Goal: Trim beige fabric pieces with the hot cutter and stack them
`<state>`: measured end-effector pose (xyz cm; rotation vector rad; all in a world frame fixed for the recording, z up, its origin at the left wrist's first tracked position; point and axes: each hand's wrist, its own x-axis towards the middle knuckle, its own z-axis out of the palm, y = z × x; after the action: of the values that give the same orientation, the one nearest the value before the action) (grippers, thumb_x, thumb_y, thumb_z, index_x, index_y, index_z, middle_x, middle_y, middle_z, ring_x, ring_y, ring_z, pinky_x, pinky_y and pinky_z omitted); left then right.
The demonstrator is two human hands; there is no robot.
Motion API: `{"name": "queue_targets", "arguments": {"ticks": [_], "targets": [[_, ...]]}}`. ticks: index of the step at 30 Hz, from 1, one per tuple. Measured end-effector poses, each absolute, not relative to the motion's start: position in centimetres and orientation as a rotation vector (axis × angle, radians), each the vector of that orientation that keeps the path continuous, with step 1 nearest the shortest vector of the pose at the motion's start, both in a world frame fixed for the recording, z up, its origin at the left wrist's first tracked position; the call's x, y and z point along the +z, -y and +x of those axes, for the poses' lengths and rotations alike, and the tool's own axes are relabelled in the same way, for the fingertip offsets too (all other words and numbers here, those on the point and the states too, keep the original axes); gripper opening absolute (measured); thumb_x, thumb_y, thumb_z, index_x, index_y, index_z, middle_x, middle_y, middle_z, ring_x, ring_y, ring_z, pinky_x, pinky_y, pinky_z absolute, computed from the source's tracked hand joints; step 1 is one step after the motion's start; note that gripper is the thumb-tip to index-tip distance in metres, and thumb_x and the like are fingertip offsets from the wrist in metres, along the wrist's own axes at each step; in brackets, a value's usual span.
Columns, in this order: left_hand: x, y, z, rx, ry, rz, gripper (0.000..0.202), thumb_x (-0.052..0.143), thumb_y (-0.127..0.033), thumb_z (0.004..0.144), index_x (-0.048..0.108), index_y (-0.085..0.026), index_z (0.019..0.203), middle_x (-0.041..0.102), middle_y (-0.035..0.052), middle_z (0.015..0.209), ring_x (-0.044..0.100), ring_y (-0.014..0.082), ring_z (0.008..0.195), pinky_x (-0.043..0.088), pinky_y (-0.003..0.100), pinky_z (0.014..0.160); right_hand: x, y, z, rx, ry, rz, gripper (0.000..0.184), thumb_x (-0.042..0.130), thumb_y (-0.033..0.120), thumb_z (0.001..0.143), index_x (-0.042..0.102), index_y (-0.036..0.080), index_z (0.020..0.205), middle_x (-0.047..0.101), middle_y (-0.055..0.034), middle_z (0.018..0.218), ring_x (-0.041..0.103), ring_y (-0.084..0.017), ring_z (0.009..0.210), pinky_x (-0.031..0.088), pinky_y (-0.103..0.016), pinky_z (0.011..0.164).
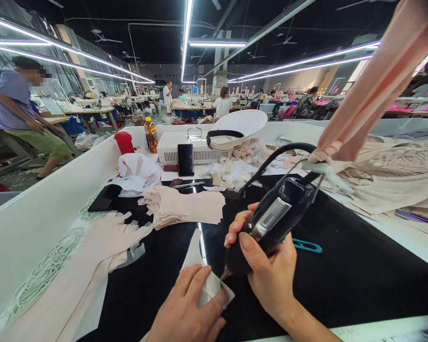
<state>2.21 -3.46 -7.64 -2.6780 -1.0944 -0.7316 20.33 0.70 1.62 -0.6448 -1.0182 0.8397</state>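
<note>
Our left hand point(190, 301), fingers loosely bent and half spread, presses a pale piece point(191, 253) onto the black mat point(139, 289) — to its right, our right hand point(271, 275) is wrapped round a black handheld tool point(283, 206), tip beside the piece

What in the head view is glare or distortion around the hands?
Head view: a bright streak, probably a reflected ceiling light, crosses the black mat beside the white piece under the left hand; in the head view, the silver plate of the corded tool in the right hand shines; head view edges look stretched.
</note>
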Motion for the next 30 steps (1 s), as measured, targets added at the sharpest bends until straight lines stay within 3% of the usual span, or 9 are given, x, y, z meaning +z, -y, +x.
{"name": "queue_targets", "arguments": {"ticks": [8,14,19,22,25,30], "targets": [[-8.2,2.8,1.8,-0.694,1.005,-2.679,0.039,0.072,-0.050,0.101,0.067,-0.034,0.136,0.065,0.0135,0.144,0.065,0.0331,0.132,0.064,0.046,0.104,1.4,-1.7,19.7,0.829,1.041,-0.629,0.031,0.082,0.024,0.091,0.063,0.030,0.114,0.070,0.0038,0.088,0.062,-0.012,0.062,0.058,-0.026,0.058],[-8.8,2.7,2.1,-0.673,1.007,-2.668,0.047,0.076,-0.054,0.097,0.066,-0.033,0.138,0.065,0.0134,0.144,0.065,0.0339,0.131,0.064,0.046,0.104,1.3,-1.5,19.7,0.830,1.082,-0.664,0.032,0.078,0.018,0.092,0.061,0.031,0.116,0.070,0.0031,0.090,0.066,-0.013,0.065,0.060,-0.026,0.059],[-10.3,4.4,3.0,-0.758,1.032,-2.553,0.050,0.078,-0.062,0.094,0.069,-0.031,0.132,0.069,0.0124,0.140,0.069,0.0350,0.125,0.067,0.047,0.097,1.8,-0.7,19.9,0.819,1.057,-0.690,0.030,0.082,0.024,0.090,0.063,0.029,0.113,0.070,0.0024,0.087,0.065,-0.013,0.063,0.059,-0.026,0.057],[-10.2,5.7,3.0,-0.723,1.085,-2.515,0.035,0.070,-0.043,0.105,0.067,-0.030,0.137,0.067,0.0080,0.145,0.067,0.0297,0.131,0.065,0.037,0.099,1.9,0.1,20.2,0.830,1.054,-0.678,0.030,0.085,0.033,0.091,0.065,0.029,0.113,0.069,0.0012,0.086,0.065,-0.014,0.063,0.060,-0.026,0.056],[-8.8,5.8,2.4,-0.772,1.007,-2.545,0.029,0.062,-0.035,0.110,0.067,-0.024,0.136,0.071,0.0071,0.134,0.068,0.0236,0.127,0.063,0.027,0.099,1.8,0.7,20.6,0.820,1.068,-0.668,0.029,0.085,0.040,0.092,0.066,0.030,0.112,0.069,0.0004,0.086,0.065,-0.014,0.066,0.061,-0.026,0.059],[-6.7,4.5,2.2,-0.823,0.917,-2.619,0.030,0.064,-0.040,0.108,0.069,-0.016,0.126,0.074,0.0090,0.115,0.072,0.0222,0.108,0.065,0.030,0.095,1.7,0.8,20.6,0.794,1.077,-0.670,0.023,0.083,0.039,0.094,0.066,0.029,0.107,0.068,0.0002,0.085,0.064,-0.014,0.064,0.061,-0.025,0.057]]}}
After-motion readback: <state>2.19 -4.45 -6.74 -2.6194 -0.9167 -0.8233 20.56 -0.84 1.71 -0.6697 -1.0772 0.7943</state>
